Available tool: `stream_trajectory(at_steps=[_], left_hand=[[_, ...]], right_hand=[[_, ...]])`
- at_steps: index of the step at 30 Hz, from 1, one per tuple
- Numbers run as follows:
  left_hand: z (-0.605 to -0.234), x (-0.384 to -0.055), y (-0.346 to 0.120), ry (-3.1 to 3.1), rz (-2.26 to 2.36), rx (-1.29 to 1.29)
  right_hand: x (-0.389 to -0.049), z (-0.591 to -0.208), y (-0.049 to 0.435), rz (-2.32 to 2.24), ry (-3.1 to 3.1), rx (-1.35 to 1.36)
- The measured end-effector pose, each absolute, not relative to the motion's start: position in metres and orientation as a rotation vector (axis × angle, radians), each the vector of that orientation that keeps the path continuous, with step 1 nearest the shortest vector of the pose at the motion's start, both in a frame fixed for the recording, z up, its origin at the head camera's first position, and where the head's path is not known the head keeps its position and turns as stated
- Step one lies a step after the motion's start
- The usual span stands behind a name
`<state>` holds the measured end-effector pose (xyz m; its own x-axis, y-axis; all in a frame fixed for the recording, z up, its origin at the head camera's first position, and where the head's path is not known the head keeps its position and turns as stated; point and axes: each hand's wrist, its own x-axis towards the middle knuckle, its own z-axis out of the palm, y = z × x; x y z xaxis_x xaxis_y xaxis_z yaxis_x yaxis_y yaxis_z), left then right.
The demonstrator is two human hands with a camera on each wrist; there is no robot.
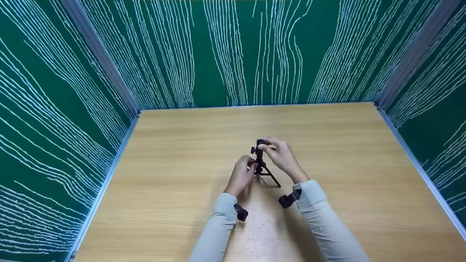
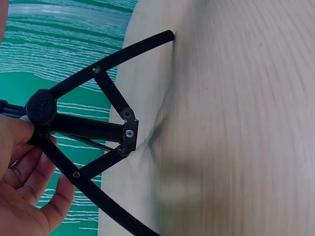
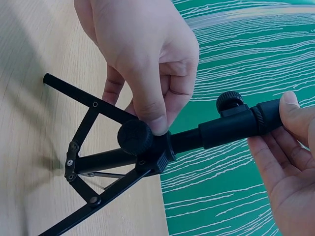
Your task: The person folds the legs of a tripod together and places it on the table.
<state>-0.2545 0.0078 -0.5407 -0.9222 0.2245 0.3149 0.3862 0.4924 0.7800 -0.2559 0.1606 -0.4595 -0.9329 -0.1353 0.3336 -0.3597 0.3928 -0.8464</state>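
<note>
A small black tripod [image 1: 259, 159] stands over the table with its legs spread. My left hand [image 1: 241, 174] grips it at the hub where the legs join, and the thumb presses beside a round knob [image 3: 134, 137] in the right wrist view. Around the top of the column [image 3: 226, 129], my right hand [image 1: 283, 157] holds with thumb and fingers. A smaller side knob [image 3: 230, 101] sticks out of the column between the two hands. Hinged braces [image 2: 112, 93] link the legs to the centre tube [image 2: 88, 127] in the left wrist view.
A wooden table [image 1: 174, 163] lies under both hands. Green panels with white wavy lines [image 1: 225, 51] rise at its back and both sides, framed by grey metal posts [image 1: 102, 54]. Each wrist wears a black camera [image 1: 287, 200].
</note>
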Motion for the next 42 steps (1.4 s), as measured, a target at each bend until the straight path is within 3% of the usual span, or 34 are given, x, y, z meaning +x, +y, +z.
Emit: stream_trajectory(at_steps=[42], left_hand=[[-0.530, -0.255, 0.006, -2.507, -1.440, -0.572]], right_hand=[[-0.256, -0.456, 0.161, 1.520, -2.450, 0.449]])
